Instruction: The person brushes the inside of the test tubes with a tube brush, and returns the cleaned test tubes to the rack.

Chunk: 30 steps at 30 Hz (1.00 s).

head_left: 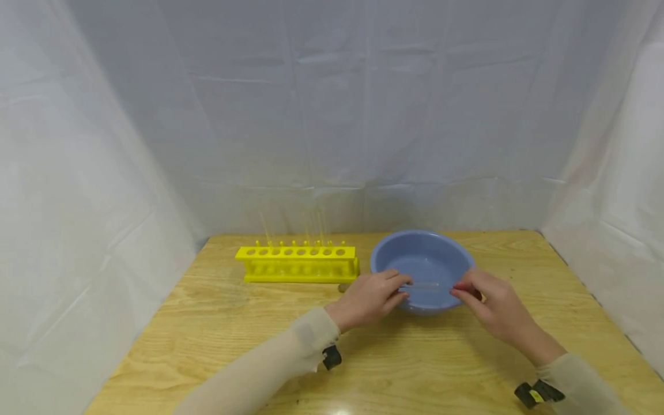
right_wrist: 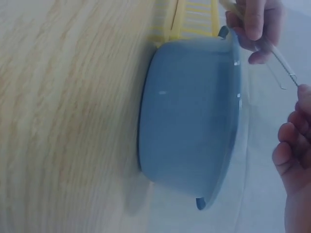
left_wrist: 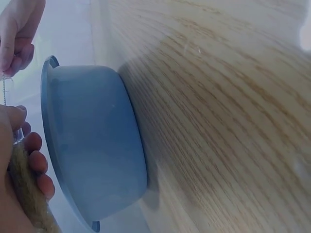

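Over the blue basin, my left hand grips a clear glass test tube, which lies nearly level. A test tube brush runs along this tube. Its brown bristles fill the end near the left palm and appear to be inside the glass. The twisted wire handle comes out of the tube's mouth toward my right hand. Thumb and fingertips of that hand pinch the wire's end, as the right wrist view shows. The left fingers hide the tube's middle.
A yellow test tube rack stands left of the basin, with several clear tubes upright at its back. The wooden table carries both. White sheeting hangs behind and at both sides.
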Each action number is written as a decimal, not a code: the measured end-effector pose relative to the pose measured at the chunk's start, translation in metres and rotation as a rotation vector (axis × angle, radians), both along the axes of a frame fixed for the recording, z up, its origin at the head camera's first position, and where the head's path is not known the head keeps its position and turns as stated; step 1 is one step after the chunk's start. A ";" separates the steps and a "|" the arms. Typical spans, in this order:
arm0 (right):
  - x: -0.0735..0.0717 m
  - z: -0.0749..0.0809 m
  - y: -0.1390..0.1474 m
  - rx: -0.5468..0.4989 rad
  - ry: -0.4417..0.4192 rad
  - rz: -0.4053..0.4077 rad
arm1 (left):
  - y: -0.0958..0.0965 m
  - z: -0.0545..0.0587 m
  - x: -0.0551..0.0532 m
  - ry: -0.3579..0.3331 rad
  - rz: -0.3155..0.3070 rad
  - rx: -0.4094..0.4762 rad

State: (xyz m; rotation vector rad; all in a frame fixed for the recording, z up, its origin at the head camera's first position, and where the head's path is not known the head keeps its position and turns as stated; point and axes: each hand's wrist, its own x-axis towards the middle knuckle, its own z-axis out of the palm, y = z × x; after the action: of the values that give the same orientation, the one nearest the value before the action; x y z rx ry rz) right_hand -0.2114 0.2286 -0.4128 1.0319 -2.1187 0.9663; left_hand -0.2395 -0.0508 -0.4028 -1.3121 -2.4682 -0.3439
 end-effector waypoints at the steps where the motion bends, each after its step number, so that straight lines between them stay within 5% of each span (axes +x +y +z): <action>1: 0.000 0.000 0.000 0.001 -0.014 0.000 | 0.000 0.000 0.000 0.005 -0.004 0.001; 4: 0.003 0.003 0.000 -0.017 -0.133 -0.008 | 0.000 0.000 0.000 0.049 -0.013 -0.008; 11: 0.006 0.014 0.003 -0.154 -0.744 -0.048 | 0.003 -0.001 0.000 0.247 0.010 -0.084; 14: 0.005 0.018 0.002 -0.199 -0.902 -0.052 | 0.004 0.000 0.001 0.301 0.031 -0.092; 30: 0.003 0.018 -0.013 -0.248 -1.064 0.015 | 0.004 0.001 0.002 0.252 0.076 -0.112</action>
State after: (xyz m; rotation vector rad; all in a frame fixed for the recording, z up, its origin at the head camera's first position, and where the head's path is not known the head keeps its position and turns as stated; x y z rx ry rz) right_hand -0.2080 0.2155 -0.3950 0.4011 -2.6436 2.0341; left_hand -0.2375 -0.0472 -0.4018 -1.2164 -2.3437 -0.0197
